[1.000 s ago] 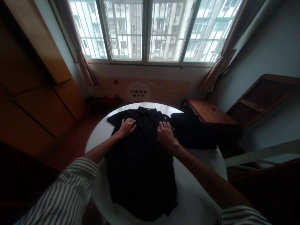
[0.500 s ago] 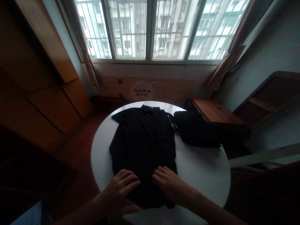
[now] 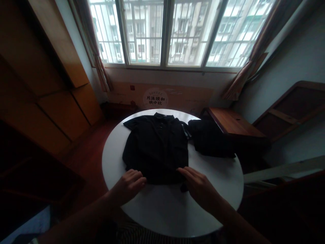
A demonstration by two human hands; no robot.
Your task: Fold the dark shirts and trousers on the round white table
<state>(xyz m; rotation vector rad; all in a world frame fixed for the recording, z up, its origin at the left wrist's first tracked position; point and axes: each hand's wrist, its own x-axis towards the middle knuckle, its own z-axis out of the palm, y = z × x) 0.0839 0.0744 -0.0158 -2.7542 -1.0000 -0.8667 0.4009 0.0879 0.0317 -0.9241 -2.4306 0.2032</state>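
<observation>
Presently, shirt (image 3: pixel 157 145) lies from near the surface's (image 3: pixel 175 213) far edge past its centre; left hand (image 3: pixel 130 184) and right hand (image 3: pixel 198 181) both appear pinched on its near side; uneven pull could skew it, the loose flap (image 3: pixel 183 188) crease

One left hand (image 3: pixel 130 183) and one right hand (image 3: pixel 196 180), making two. Between and just beyond both, one black shirt (image 3: pixel 157 145). Beyond the right hand, one black bundle of cloth (image 3: pixel 210 139). Below both hands, one round white table (image 3: pixel 167 213). Far beyond both hands, four window panes (image 3: pixel 146 34) and two curtains (image 3: pixel 102 73).
</observation>
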